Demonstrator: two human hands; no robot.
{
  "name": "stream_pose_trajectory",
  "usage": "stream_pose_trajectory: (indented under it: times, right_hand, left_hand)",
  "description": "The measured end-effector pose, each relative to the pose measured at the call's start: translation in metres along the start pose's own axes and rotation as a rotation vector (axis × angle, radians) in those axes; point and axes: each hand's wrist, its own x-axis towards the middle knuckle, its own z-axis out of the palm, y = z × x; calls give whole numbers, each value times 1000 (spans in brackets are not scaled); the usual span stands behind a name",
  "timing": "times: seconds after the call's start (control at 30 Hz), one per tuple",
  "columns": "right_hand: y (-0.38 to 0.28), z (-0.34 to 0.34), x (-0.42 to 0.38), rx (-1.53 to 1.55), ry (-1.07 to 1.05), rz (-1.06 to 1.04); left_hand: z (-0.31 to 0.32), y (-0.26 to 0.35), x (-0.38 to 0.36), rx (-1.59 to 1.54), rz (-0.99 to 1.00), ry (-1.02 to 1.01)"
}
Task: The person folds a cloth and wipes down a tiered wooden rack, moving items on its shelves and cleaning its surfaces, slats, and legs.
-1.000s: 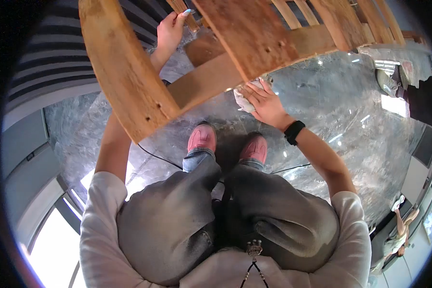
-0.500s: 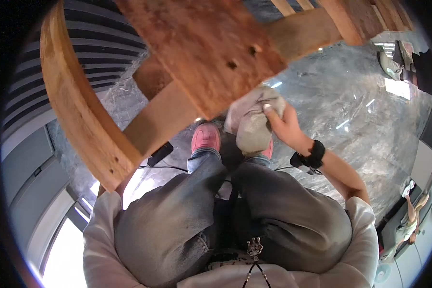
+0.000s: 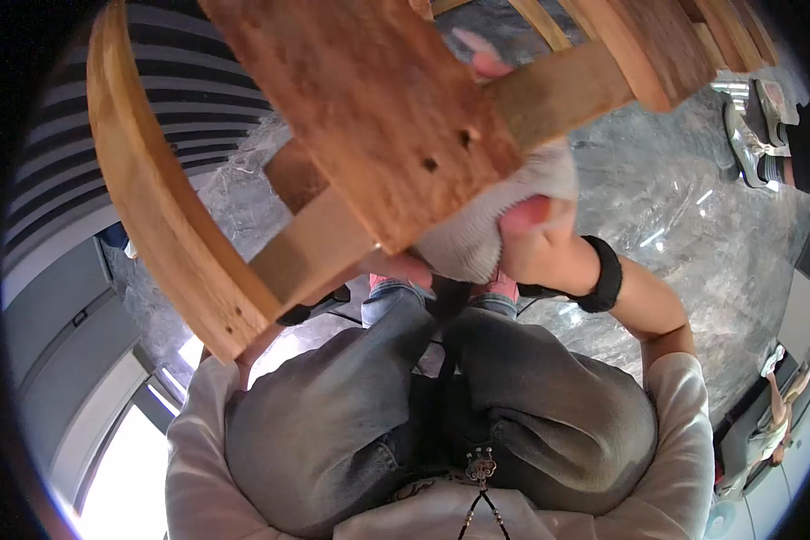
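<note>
My right hand (image 3: 542,247) grips a grey-white knit glove (image 3: 471,236) by its ribbed cuff, thumb pressed on the cloth. The far part of the glove passes behind a reddish-brown wooden board (image 3: 378,117), which hides much of it. My left hand (image 3: 396,267) comes in low from the left, its visible finger stretched out close to the cuff's edge. The board and a crossbar (image 3: 319,243) cover the rest of that hand. Beyond the board is a blurred pinkish shape (image 3: 488,61) that I cannot make out.
The board and crossbar join a curved wooden rail (image 3: 166,193), a large frame close above my hands. More wooden slats (image 3: 684,45) stand at upper right. Below lie my knees and the shiny grey floor (image 3: 639,207). Another person's shoes (image 3: 747,144) show at right.
My left hand has come out toward the glove from behind the wood. My right hand has shifted slightly down and right, turning the glove so its ribbed cuff faces me.
</note>
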Motion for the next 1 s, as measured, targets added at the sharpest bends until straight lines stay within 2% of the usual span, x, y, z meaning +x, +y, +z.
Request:
stream_pose_trajectory:
  times: [0.2, 0.47, 0.57, 0.77, 0.9, 0.93, 0.97, 1.0]
  right_hand:
    - [6, 6, 14, -99, -18, -372]
    - [38, 15, 38, -190, 102, -637]
    - [51, 15, 38, -200, 110, -661]
    - [88, -2, 6, -395, 24, -455]
    - [141, -29, -41, -514, 7, -159]
    - [143, -31, -43, -538, -17, -48]
    - [143, -33, -46, -539, -17, -49]
    - [134, -32, -45, -499, -19, 73]
  left_hand:
    - [-7, 8, -19, 4, 13, -16]
    - [-8, 14, -16, 20, 35, -74]
    - [-6, 13, -15, 6, 32, -63]
    - [-2, 15, -17, 24, 56, -96]
    - [-10, 20, -25, 33, 63, -113]
    - [-14, 19, -31, 28, 59, -92]
    - [-9, 19, -27, 30, 64, -97]
    - [-1, 20, -24, 34, 65, -114]
